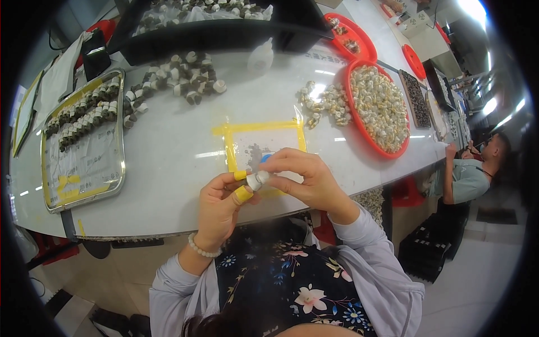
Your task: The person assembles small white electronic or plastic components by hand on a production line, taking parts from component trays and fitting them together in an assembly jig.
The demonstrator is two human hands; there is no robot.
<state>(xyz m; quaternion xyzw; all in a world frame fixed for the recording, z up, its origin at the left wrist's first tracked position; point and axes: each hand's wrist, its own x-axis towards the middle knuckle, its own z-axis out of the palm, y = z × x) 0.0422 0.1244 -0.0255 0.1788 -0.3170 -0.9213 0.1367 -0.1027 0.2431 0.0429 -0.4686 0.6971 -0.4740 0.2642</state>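
My left hand (220, 203), with yellow tape on its thumb and a finger, pinches a small white part with a dark end (257, 180) above the table. My right hand (306, 181) has thumb and fingers closed on the other side of the same part. Exactly what my right fingertips grip is too small to tell. Behind them a blue round thing (266, 158) is partly hidden by my fingers. Beneath my hands is a rectangle marked with yellow tape (229, 147), with dark grey smudges (255, 154) inside it.
At left, a metal tray (84, 200) holds rows of white-and-dark parts. More such parts (191, 76) lie loose beyond, before a black bin (213, 35). A white bottle (261, 58) stands near it. A red oval tray (359, 121) heaped with white-and-tan pieces is at right; a person (471, 174) sits beyond.
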